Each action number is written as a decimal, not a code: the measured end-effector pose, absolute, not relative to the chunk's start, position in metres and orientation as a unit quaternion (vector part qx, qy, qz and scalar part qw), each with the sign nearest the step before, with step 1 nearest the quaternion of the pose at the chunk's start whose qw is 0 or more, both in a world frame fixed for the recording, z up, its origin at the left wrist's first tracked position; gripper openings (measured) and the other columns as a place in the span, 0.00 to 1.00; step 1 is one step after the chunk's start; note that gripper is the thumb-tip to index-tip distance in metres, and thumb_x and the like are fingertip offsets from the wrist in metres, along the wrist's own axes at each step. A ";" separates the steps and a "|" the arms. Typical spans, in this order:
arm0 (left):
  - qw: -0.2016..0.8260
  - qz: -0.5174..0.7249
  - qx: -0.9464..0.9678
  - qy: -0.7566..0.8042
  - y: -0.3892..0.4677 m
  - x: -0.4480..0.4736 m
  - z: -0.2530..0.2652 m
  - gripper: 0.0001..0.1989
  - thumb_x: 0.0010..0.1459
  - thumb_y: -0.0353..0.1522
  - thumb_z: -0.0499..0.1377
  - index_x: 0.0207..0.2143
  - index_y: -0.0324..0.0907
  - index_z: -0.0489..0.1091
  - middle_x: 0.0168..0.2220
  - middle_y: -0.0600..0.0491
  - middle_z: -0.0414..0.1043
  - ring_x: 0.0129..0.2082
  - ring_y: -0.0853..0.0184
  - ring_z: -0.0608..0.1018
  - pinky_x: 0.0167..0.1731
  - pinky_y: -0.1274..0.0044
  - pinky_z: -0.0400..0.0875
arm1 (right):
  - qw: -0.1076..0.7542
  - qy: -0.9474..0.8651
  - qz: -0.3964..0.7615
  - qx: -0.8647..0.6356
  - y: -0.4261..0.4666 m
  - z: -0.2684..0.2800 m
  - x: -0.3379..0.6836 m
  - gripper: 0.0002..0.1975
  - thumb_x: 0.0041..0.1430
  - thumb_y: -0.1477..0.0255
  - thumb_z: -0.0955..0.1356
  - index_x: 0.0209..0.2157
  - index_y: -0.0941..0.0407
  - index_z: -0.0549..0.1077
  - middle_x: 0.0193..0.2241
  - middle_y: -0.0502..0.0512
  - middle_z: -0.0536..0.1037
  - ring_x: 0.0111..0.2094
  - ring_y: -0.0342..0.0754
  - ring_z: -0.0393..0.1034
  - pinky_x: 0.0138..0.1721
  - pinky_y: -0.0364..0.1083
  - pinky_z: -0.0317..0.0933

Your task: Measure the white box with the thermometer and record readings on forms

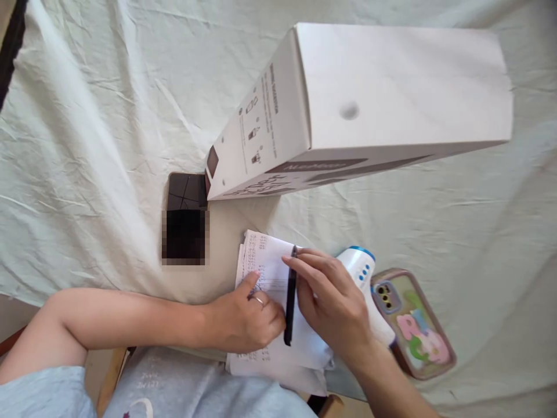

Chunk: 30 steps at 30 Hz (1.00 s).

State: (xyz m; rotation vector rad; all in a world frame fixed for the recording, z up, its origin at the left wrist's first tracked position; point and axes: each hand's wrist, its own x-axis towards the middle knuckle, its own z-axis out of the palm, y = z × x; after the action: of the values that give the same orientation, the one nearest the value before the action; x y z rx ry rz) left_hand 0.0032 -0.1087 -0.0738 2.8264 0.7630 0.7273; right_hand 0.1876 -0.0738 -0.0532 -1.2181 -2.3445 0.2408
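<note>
A black pen stands out against a stack of handwritten white sheets. My right hand has its fingertips over the pen's upper part and its thumb side close along it, gripping it. My left hand, with a ring on one finger, rests on the sheets left of the pen. Its fingers are curled in, near the pen's lower half, and its thumb points up over the writing. What those fingers hold, if anything, is hidden.
A tall white printed box stands beyond the sheets. A dark phone lies at its left foot. Right of my right hand are a white and blue device, partly hidden, and a phone in a decorated case. A pale wrinkled cloth covers the surface.
</note>
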 end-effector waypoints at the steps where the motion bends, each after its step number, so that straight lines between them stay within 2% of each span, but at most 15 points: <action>1: 0.061 0.242 0.935 0.252 -0.109 0.003 -0.074 0.11 0.59 0.27 0.51 0.34 0.35 0.73 0.27 0.51 0.72 0.25 0.67 0.72 0.48 0.57 0.70 | 0.222 -0.867 0.080 -0.439 -0.075 -0.052 0.192 0.21 0.58 0.87 0.61 0.48 0.54 0.72 0.38 0.59 0.75 0.46 0.53 0.72 0.44 0.52 0.70; 5: 0.049 0.232 0.940 0.244 -0.107 0.001 -0.071 0.11 0.60 0.26 0.50 0.38 0.33 0.73 0.27 0.51 0.72 0.26 0.66 0.73 0.47 0.58 0.70 | 0.183 -0.870 0.070 -0.452 -0.083 -0.046 0.202 0.21 0.59 0.85 0.61 0.47 0.50 0.73 0.39 0.58 0.75 0.49 0.56 0.70 0.45 0.55 0.69; 8: 0.094 0.184 0.951 0.231 -0.102 -0.001 -0.058 0.09 0.59 0.26 0.51 0.33 0.35 0.71 0.26 0.51 0.71 0.26 0.65 0.73 0.48 0.58 0.70 | 0.202 -0.845 0.058 -0.492 -0.090 -0.039 0.205 0.20 0.59 0.82 0.63 0.49 0.48 0.72 0.42 0.60 0.75 0.50 0.58 0.70 0.47 0.59 0.68; 10: 0.150 0.170 0.945 0.237 -0.093 -0.006 -0.042 0.09 0.59 0.28 0.52 0.29 0.37 0.69 0.26 0.50 0.70 0.27 0.64 0.74 0.46 0.62 0.72 | 0.222 -0.820 0.032 -0.527 -0.095 -0.035 0.211 0.20 0.60 0.79 0.65 0.51 0.48 0.71 0.45 0.62 0.75 0.50 0.60 0.70 0.48 0.61 0.67; 13: 0.211 0.240 0.899 0.300 -0.068 -0.022 -0.013 0.07 0.59 0.27 0.51 0.31 0.37 0.67 0.30 0.48 0.70 0.33 0.64 0.74 0.36 0.72 0.72 | 0.221 -0.779 -0.008 -0.587 -0.105 -0.032 0.230 0.22 0.60 0.74 0.67 0.56 0.49 0.68 0.47 0.66 0.75 0.50 0.62 0.71 0.48 0.60 0.68; 15: 0.203 0.340 0.837 0.378 -0.042 -0.037 0.001 0.06 0.59 0.26 0.52 0.39 0.39 0.65 0.38 0.47 0.70 0.43 0.62 0.74 0.42 0.71 0.71 | 0.195 -0.755 -0.023 -0.626 -0.113 -0.035 0.245 0.25 0.60 0.67 0.68 0.59 0.50 0.66 0.47 0.69 0.75 0.49 0.63 0.72 0.43 0.57 0.70; 17: 0.192 0.429 0.770 0.431 -0.012 -0.054 0.008 0.17 0.57 0.31 0.58 0.48 0.43 0.61 0.49 0.47 0.66 0.54 0.56 0.69 0.53 0.65 0.66 | 0.158 -0.743 -0.018 -0.650 -0.121 -0.042 0.258 0.29 0.60 0.59 0.68 0.60 0.52 0.64 0.46 0.71 0.76 0.47 0.65 0.73 0.40 0.57 0.70; 19: 0.230 0.447 0.728 0.467 0.018 -0.067 0.005 0.33 0.50 0.39 0.66 0.55 0.45 0.56 0.58 0.45 0.57 0.64 0.49 0.56 0.59 0.59 0.59 | 0.136 -0.742 -0.003 -0.656 -0.127 -0.051 0.266 0.30 0.60 0.53 0.65 0.59 0.55 0.65 0.44 0.71 0.76 0.46 0.66 0.72 0.41 0.60 0.69; 20: 0.270 0.453 0.707 0.472 0.031 -0.071 0.000 0.39 0.46 0.42 0.68 0.57 0.46 0.55 0.59 0.45 0.56 0.67 0.48 0.52 0.62 0.57 0.55 | 0.135 -0.741 0.004 -0.658 -0.129 -0.055 0.269 0.31 0.61 0.52 0.63 0.58 0.56 0.66 0.43 0.70 0.75 0.46 0.66 0.72 0.43 0.61 0.68; 21: 0.310 0.452 0.694 0.467 0.043 -0.073 -0.006 0.43 0.42 0.43 0.71 0.57 0.45 0.55 0.59 0.45 0.57 0.68 0.47 0.51 0.63 0.57 0.53 | 0.140 -0.738 0.008 -0.660 -0.131 -0.059 0.270 0.30 0.61 0.51 0.62 0.57 0.57 0.67 0.43 0.69 0.75 0.45 0.65 0.71 0.44 0.62 0.67; 23: 0.377 0.448 0.673 0.452 0.060 -0.072 -0.018 0.46 0.36 0.44 0.74 0.55 0.44 0.57 0.55 0.45 0.62 0.66 0.47 0.57 0.63 0.57 0.55 | 0.156 -0.728 0.016 -0.668 -0.131 -0.064 0.271 0.28 0.61 0.53 0.63 0.54 0.57 0.69 0.42 0.67 0.75 0.46 0.64 0.70 0.46 0.62 0.65; 26: 0.414 0.466 0.642 0.446 0.071 -0.063 -0.028 0.42 0.34 0.44 0.75 0.50 0.44 0.61 0.48 0.50 0.68 0.58 0.51 0.68 0.58 0.60 0.63 | 0.167 -0.715 0.031 -0.678 -0.129 -0.065 0.270 0.23 0.59 0.56 0.65 0.50 0.54 0.71 0.40 0.64 0.74 0.45 0.62 0.68 0.46 0.60 0.63; 30: 0.417 0.554 0.579 0.429 0.062 -0.048 -0.011 0.34 0.38 0.46 0.74 0.43 0.44 0.63 0.42 0.55 0.70 0.51 0.58 0.73 0.54 0.65 0.68 | 0.154 -0.708 0.025 -0.689 -0.126 -0.063 0.265 0.21 0.59 0.59 0.65 0.50 0.55 0.71 0.37 0.63 0.74 0.42 0.61 0.67 0.43 0.58 0.63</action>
State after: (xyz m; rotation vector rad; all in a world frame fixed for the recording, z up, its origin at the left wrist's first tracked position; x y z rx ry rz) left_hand -0.0482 0.0620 -0.0113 1.4537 1.0757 1.3906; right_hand 0.2654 -0.1258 -0.0627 -1.9743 -2.0310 0.0731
